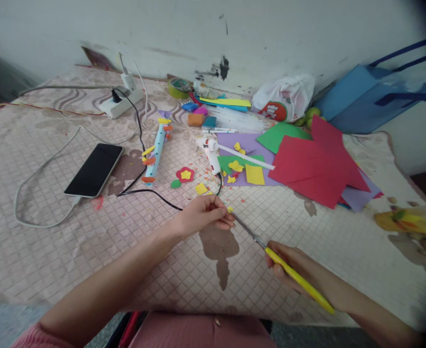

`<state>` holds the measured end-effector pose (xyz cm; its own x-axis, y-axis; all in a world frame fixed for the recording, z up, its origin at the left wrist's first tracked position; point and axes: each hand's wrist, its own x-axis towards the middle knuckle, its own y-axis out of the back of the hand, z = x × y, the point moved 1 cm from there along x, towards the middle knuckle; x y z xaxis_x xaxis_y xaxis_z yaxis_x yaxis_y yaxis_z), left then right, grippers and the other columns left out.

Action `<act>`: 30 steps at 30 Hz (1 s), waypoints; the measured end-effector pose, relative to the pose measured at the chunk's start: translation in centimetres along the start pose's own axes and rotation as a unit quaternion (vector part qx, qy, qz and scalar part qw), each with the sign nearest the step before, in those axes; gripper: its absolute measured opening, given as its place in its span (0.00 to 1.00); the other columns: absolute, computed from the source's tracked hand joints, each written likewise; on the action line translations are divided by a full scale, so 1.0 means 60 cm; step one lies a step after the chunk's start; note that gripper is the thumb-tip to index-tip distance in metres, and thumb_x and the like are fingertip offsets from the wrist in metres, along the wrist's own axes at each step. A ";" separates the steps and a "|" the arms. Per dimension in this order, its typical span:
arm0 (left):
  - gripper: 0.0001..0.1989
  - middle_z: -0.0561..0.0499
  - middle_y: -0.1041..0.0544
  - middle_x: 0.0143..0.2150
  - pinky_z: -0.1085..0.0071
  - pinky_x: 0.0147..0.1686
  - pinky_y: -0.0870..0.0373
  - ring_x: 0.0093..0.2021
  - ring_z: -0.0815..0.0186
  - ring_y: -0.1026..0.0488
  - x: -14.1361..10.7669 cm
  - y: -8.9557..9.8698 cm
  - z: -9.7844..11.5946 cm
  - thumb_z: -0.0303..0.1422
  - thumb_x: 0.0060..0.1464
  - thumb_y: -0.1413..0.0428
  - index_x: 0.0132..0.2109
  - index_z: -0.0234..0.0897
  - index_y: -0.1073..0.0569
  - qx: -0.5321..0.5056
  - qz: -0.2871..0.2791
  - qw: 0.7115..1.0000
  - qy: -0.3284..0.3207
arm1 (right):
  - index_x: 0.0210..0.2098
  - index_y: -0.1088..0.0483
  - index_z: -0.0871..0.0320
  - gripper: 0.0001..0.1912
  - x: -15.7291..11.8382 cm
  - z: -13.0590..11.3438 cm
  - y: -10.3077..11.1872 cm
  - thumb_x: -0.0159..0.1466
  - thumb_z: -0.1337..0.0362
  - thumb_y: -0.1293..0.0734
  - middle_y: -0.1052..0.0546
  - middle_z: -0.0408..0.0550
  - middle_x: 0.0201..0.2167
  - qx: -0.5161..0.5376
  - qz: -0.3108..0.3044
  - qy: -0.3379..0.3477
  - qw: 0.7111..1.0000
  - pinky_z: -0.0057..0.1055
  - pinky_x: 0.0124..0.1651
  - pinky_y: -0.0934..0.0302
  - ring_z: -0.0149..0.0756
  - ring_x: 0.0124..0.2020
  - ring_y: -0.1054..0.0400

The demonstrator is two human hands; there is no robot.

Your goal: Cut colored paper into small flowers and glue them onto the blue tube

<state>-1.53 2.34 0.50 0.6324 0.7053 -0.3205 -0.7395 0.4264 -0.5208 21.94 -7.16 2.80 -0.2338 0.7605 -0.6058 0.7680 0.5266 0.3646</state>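
Note:
My right hand (289, 268) is closed around the yellow handles of a pair of scissors (300, 280), whose metal blades point up and left. At the blade tips is a small yellow foam piece (230, 210), pinched between the thumb and fingers of my left hand (206, 212). Just beyond my left hand lie yellow foam scraps (201, 188) and a red foam flower with a yellow centre (185, 174). A white glue gun (210, 155) with a long clear stick rests behind them, beside a yellow foam square (254, 174).
Left are a phone (94, 170) on a white cable, a power strip (121, 102) and a decorated blue stick (155, 153). A black cord crosses behind my left hand. Red foam sheets (314, 166), a plastic bag (283, 98) and a blue bag (365, 99) lie right.

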 end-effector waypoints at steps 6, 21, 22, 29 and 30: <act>0.12 0.45 0.22 0.30 0.73 0.35 0.26 0.33 0.67 0.23 -0.001 -0.003 0.001 0.32 0.48 0.40 0.31 0.30 0.35 0.006 0.005 1.000 -0.011 | 0.25 0.38 0.56 0.14 0.006 0.012 0.000 0.57 0.52 0.37 0.34 0.43 0.24 -0.005 0.002 0.006 1.000 0.27 0.29 0.40 0.31 0.25 0.39; 0.09 0.46 0.22 0.30 0.74 0.35 0.26 0.32 0.68 0.23 0.000 -0.006 -0.002 0.29 0.51 0.42 0.31 0.31 0.36 0.005 0.023 1.000 -0.012 | 0.25 0.41 0.57 0.09 -0.005 -0.027 -0.001 0.60 0.61 0.39 0.36 0.41 0.24 -0.028 -0.017 0.010 0.999 0.24 0.26 0.44 0.28 0.24 0.42; 0.09 0.46 0.22 0.30 0.73 0.35 0.26 0.32 0.68 0.23 0.000 -0.006 -0.002 0.29 0.51 0.42 0.31 0.31 0.36 0.005 0.024 1.000 -0.011 | 0.25 0.40 0.56 0.10 -0.004 -0.022 -0.001 0.60 0.59 0.39 0.35 0.41 0.24 -0.030 -0.009 0.019 0.999 0.25 0.27 0.43 0.29 0.25 0.41; 0.10 0.47 0.22 0.29 0.73 0.35 0.27 0.32 0.68 0.23 -0.001 -0.004 -0.003 0.30 0.50 0.41 0.31 0.30 0.36 0.007 0.024 1.000 -0.016 | 0.27 0.38 0.56 0.12 0.001 0.002 -0.001 0.59 0.54 0.39 0.32 0.42 0.24 -0.043 0.009 0.040 0.998 0.26 0.30 0.39 0.30 0.26 0.38; 0.10 0.47 0.22 0.29 0.73 0.35 0.27 0.32 0.68 0.23 -0.001 -0.004 -0.003 0.30 0.50 0.41 0.31 0.31 0.36 0.008 0.025 1.000 -0.017 | 0.27 0.38 0.56 0.12 0.001 0.003 0.000 0.60 0.54 0.39 0.32 0.42 0.24 -0.044 0.009 0.039 0.998 0.26 0.30 0.39 0.31 0.26 0.38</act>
<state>-1.35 2.10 0.51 0.5869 0.7441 -0.3192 -0.7734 0.3987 -0.4928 22.00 -7.19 2.65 -0.2680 0.7956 -0.5433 0.7174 0.5412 0.4387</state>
